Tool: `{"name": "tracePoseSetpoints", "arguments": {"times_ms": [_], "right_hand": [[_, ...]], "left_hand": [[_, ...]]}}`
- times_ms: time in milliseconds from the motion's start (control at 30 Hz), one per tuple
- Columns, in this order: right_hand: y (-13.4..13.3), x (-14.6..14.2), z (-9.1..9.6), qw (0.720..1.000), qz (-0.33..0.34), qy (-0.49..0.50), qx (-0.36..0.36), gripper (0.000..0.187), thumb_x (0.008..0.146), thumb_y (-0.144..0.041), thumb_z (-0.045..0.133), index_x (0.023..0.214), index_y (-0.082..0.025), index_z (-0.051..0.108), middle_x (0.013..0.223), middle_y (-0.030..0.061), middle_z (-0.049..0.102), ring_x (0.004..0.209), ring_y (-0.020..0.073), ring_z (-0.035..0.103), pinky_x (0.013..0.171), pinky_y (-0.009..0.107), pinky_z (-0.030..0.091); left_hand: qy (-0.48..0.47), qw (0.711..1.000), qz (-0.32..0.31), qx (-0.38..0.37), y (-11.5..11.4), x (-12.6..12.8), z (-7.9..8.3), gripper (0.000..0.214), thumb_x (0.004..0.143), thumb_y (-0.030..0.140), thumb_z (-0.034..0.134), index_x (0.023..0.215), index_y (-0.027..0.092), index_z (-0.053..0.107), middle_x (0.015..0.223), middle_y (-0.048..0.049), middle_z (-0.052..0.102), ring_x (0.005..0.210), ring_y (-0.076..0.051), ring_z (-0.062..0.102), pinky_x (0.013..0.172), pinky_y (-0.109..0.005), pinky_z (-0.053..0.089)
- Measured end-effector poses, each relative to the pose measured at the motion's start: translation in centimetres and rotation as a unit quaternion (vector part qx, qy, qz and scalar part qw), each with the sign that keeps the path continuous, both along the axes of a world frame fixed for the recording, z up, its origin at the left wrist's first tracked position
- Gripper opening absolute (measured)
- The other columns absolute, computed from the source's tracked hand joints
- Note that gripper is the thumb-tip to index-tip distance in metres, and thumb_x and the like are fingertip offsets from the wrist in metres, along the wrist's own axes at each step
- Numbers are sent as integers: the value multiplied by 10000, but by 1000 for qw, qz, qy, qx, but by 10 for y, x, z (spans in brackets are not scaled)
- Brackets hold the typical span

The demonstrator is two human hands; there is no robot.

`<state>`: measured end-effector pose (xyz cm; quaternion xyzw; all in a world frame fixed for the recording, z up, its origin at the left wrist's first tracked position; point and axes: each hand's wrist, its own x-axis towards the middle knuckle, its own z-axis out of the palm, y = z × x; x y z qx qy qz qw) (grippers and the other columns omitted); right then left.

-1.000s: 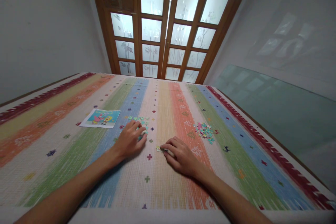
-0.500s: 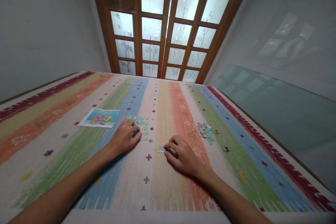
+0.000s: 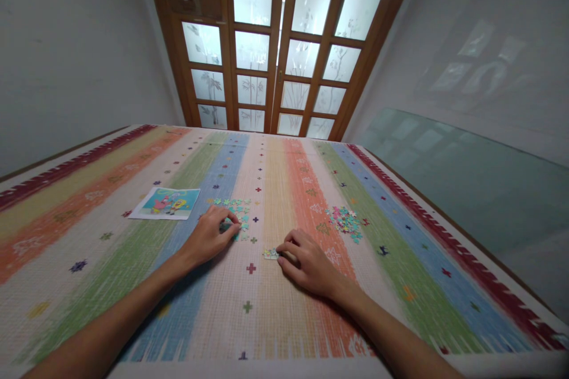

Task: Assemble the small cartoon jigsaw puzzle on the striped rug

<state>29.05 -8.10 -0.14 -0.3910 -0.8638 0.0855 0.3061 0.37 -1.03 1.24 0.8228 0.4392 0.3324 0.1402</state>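
My left hand (image 3: 214, 232) is at the left side of a patch of teal jigsaw puzzle pieces (image 3: 240, 207) laid close together, covering part of it. Its thumb and index finger are pinched at a jigsaw puzzle piece at the patch's edge; the fingertips partly hide it. My right hand (image 3: 306, 260) rests on the cloth with fingers curled and closed on one end of a small strip of jigsaw puzzle pieces (image 3: 271, 253), pale yellow and green. A picture card (image 3: 171, 204) with cartoon figures lies flat beyond my left forearm.
A loose heap of mixed jigsaw puzzle pieces (image 3: 344, 222) lies to the right, past my right hand. The striped tablecloth (image 3: 284, 308) covers the table. A glass panel (image 3: 466, 183) leans along the right wall, and wooden doors (image 3: 275, 47) with frosted panes stand beyond.
My left hand has shifted slightly, its thumb and index finger now meeting more clearly at the patch. My right hand stays at the small strip. The view has tilted a little.
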Motion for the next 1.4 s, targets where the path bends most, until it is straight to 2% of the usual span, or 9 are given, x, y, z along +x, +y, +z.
{"name": "tracePoseSetpoints", "arguments": {"times_ms": [100, 200, 367, 533, 700, 833, 1033, 1400], "right_hand": [[0, 0, 1, 1000, 2, -5, 1, 140, 950, -199, 569, 971, -182, 706, 937, 87, 626, 876, 218, 580, 766, 358, 478], [-1, 1, 3, 1000, 8, -13, 2, 144, 956, -199, 567, 975, -182, 708, 926, 86, 627, 879, 222, 577, 767, 359, 474], [-3, 0, 5, 999, 8, -34, 15, 153, 963, -194, 566, 974, -174, 717, 896, 83, 615, 858, 223, 561, 752, 354, 456], [-4, -1, 5, 998, 12, -49, 23, 165, 973, -206, 556, 976, -172, 718, 888, 86, 615, 853, 230, 554, 744, 358, 446], [-4, -1, 7, 998, 12, -54, 18, 160, 974, -207, 561, 972, -168, 716, 878, 81, 618, 843, 223, 553, 741, 350, 436], [-4, -1, 7, 998, 13, -51, 21, 159, 971, -203, 560, 967, -172, 716, 869, 78, 615, 837, 218, 543, 734, 342, 430], [-2, -1, 5, 999, 19, -44, 22, 158, 966, -203, 559, 967, -164, 712, 863, 77, 612, 825, 217, 538, 726, 346, 425], [-1, 0, 6, 999, 26, -26, 26, 154, 961, -197, 560, 970, -161, 710, 853, 76, 613, 820, 218, 546, 720, 345, 419]], "left_hand": [[-28, 997, -42, -58, -9, 7, 5, 177, 945, 333, 609, 904, 198, 715, 804, -25, 680, 707, -175, 565, 694, -328, 469], [-53, 990, -84, -100, -22, 16, 5, 163, 934, 333, 626, 913, 197, 712, 813, -25, 695, 686, -164, 569, 636, -300, 452], [-50, 981, -139, -127, -39, 28, 0, 154, 957, 273, 612, 1058, 208, 709, 838, -31, 703, 741, -178, 626, 713, -335, 501], [8, 982, -174, -72, -46, 34, -1, 127, 1006, 252, 572, 1008, 224, 695, 857, -29, 685, 850, -207, 614, 845, -401, 498], [18, 983, -178, -47, -47, 35, -6, 171, 1033, 234, 522, 1066, 210, 688, 984, -65, 651, 964, -224, 595, 869, -388, 500], [23, 983, -177, -34, -48, 35, -10, 191, 1049, 222, 500, 1084, 204, 687, 1010, -68, 635, 984, -222, 587, 889, -379, 500], [37, 986, -162, -14, -50, 37, -13, 195, 1056, 228, 497, 1064, 197, 689, 1002, -68, 625, 982, -225, 584, 896, -379, 497], [63, 986, -154, 24, -51, 37, -11, 199, 1009, 215, 530, 1059, 191, 721, 909, -62, 589, 879, -215, 567, 771, -337, 477]]}}
